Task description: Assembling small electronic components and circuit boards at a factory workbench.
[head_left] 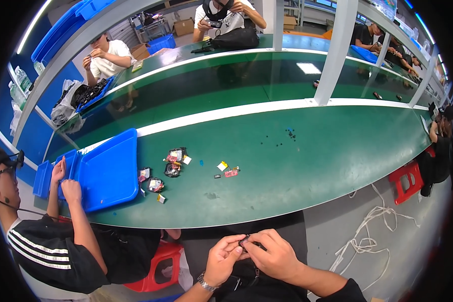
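Close to my body, below the table's front edge, my left hand (221, 259) and my right hand (276, 255) meet at the fingertips. Between them they pinch a small black part (244, 242), mostly covered by the fingers, so its exact kind cannot be made out. Ahead on the green table (267, 196) lie a small red circuit board (231, 172), a white-and-yellow piece (222, 165) and a little dark block (217, 176). Several black-rimmed assemblies with wires and boards are grouped further left, among them one black-rimmed assembly (155, 185).
A large blue tray (109, 171) stands at the left, beside a co-worker in a black shirt (60, 251). Tiny black bits (291, 134) lie scattered toward the back. White uprights (334, 55) rise behind the table. Coiled white cable (362, 244) and a red stool (406, 182) are at the right.
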A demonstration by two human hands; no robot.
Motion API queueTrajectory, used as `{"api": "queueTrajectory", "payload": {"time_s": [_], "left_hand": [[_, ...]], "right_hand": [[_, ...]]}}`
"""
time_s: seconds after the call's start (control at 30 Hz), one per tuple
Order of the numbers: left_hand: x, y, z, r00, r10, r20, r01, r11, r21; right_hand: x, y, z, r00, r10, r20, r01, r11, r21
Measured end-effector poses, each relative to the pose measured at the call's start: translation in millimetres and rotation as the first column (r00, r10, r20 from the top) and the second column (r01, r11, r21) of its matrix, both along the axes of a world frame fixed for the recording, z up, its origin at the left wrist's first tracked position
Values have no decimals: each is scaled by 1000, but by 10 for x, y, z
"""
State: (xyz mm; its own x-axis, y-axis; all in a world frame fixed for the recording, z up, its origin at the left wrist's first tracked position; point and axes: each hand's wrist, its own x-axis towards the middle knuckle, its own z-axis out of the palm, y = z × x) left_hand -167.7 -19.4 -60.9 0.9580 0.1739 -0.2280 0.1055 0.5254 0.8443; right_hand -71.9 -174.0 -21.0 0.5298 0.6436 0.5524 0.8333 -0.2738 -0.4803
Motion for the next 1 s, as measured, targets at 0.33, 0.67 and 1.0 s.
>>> {"api": "queueTrajectory", "payload": {"time_s": [0.33, 0.67, 1.0], "left_hand": [[2, 14, 10, 999, 43, -27, -42, 998, 42], [122, 120, 387, 995, -59, 76, 29, 939, 344], [2848, 1794, 1234, 980, 131, 151, -200, 597, 777]], "right_hand": [[-11, 80, -25, 986, -4, -168, 19, 996, 89], [143, 10, 195, 879, 123, -461, 17, 957, 290], [1071, -99, -29, 894, -306, -328, 388, 894, 223]]}}
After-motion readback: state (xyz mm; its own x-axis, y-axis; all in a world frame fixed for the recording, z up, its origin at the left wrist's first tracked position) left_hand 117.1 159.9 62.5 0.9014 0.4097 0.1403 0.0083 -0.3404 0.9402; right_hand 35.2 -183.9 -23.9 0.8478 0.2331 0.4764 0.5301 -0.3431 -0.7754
